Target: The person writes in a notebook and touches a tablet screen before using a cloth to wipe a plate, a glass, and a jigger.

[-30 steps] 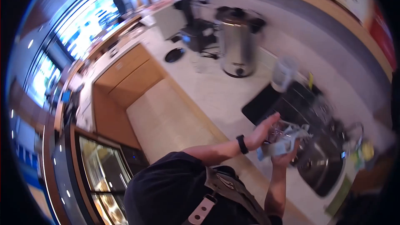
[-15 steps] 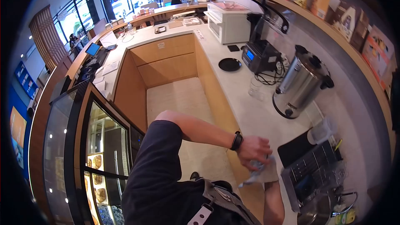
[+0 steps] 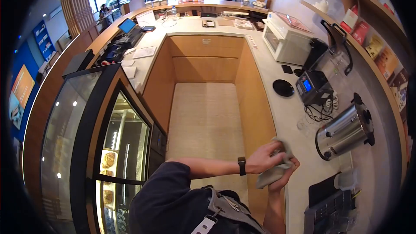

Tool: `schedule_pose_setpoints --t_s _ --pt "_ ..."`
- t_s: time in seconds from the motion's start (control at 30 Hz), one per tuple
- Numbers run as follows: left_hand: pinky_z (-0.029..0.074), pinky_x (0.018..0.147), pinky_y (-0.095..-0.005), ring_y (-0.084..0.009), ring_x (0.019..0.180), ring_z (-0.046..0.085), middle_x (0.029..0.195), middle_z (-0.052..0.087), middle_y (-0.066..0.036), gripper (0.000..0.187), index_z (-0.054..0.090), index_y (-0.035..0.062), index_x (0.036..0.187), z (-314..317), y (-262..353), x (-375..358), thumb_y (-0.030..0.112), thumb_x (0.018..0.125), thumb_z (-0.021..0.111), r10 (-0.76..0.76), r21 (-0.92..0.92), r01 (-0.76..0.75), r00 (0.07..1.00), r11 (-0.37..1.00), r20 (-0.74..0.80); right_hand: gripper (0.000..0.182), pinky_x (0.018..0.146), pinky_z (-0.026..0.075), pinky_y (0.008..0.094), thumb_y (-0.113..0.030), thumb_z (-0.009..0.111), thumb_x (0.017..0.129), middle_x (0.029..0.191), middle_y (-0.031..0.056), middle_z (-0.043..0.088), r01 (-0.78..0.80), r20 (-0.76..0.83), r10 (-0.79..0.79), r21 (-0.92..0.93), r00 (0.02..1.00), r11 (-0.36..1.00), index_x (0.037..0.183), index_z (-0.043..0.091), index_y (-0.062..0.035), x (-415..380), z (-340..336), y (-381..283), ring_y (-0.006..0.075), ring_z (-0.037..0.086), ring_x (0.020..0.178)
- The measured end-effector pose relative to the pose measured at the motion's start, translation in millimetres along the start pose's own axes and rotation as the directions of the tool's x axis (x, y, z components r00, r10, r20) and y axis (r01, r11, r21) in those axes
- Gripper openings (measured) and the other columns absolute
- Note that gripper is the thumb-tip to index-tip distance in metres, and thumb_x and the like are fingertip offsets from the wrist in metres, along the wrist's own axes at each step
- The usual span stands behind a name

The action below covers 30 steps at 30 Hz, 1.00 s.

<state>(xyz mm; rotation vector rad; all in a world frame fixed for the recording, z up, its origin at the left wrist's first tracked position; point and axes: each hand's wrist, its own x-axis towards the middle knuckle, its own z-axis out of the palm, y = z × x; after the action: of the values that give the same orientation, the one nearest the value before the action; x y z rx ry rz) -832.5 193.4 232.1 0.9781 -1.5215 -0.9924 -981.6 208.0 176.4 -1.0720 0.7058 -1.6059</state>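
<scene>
A crumpled grey cloth (image 3: 271, 176) is bunched between my two hands near the edge of the right-hand counter. My left hand (image 3: 263, 157), with a black watch on the wrist, closes over the cloth from the left. My right hand (image 3: 282, 179) grips it from below and the right, its fingertips curled at the far side. Whether something lies inside the folds is hidden.
On the right counter (image 3: 291, 125) stand a steel urn (image 3: 346, 132), a black device with a lit screen (image 3: 313, 87), a round black plate (image 3: 283, 87) and a white oven (image 3: 286, 37). A glass display case (image 3: 123, 134) with pastries is at left. Dark trays (image 3: 325, 212) lie lower right.
My view has turned left, so the counters and urn sit further right. Both hands stay on the cloth; they have risen a little in view, and the cloth is bunched differently.
</scene>
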Motion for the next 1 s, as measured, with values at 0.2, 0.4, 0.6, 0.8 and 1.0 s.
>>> schedule_pose_setpoints --t_s 0.2,0.4,0.6,0.8,1.0 --pt "0.044 0.073 -0.0423 -0.0339 0.082 0.054 0.094 0.055 -0.014 0.031 0.062 0.0077 0.108 -80.0 18.9 10.5 0.034 0.091 0.06 0.587 0.293 -0.616 0.787 0.731 0.19 0.054 0.1 0.045 0.0384 -0.047 0.027 0.104 0.123 0.0089 0.056 -0.515 0.179 0.485 0.211 0.856 0.831 0.134 0.05 -0.0086 19.7 75.5 -29.7 0.0229 0.055 0.115" --pt "0.045 0.074 -0.0348 -0.0172 0.088 0.055 0.095 0.058 -0.008 0.031 0.058 0.0041 0.108 -80.1 -10.0 17.1 0.033 0.097 0.058 -0.279 -0.526 0.246 0.96 0.814 0.018 0.039 0.1 0.041 0.0393 -0.046 0.033 0.103 0.123 0.0089 0.049 0.66 0.473 -0.467 -0.437 0.747 0.611 0.124 0.04 -0.0135 50.8 79.8 19.7 0.0233 0.049 0.117" --pt "0.045 0.072 -0.0385 -0.0292 0.078 0.057 0.091 0.058 -0.011 0.035 0.063 0.0075 0.105 -119.1 37.8 16.5 0.035 0.084 0.069 0.58 0.474 -0.496 0.813 0.728 -0.04 0.055 0.103 0.046 0.04 -0.045 0.035 0.103 0.132 0.011 0.056 -0.413 0.413 0.334 0.116 0.847 0.903 0.14 0.045 -0.0064 57.3 108.2 -22.9 0.0242 0.055 0.123" --pt "0.042 0.066 -0.0325 -0.0165 0.073 0.054 0.084 0.057 -0.004 0.029 0.061 0.0065 0.11 -110.8 19.5 27.1 0.03 0.092 0.062 0.346 -0.04 -0.362 0.913 0.931 -0.218 0.039 0.09 0.05 0.038 -0.035 0.047 0.102 0.121 0.013 0.057 -0.368 0.321 0.371 -0.072 0.872 0.927 0.127 0.045 -0.0049 73.2 126.4 -38.5 0.0204 0.06 0.1" --pt "0.042 0.066 -0.0286 -0.0152 0.075 0.053 0.086 0.056 -0.005 0.029 0.058 0.0022 0.11 -86.2 54.6 20.9 0.027 0.095 0.059 0.148 -0.141 -0.18 0.966 0.974 -0.21 0.037 0.099 0.039 0.0412 -0.035 0.041 0.103 0.116 0.0133 0.054 0.681 0.518 -0.525 -0.163 0.675 0.714 0.127 0.037 -0.0073 82.8 107.2 -24.9 0.02 0.045 0.115"
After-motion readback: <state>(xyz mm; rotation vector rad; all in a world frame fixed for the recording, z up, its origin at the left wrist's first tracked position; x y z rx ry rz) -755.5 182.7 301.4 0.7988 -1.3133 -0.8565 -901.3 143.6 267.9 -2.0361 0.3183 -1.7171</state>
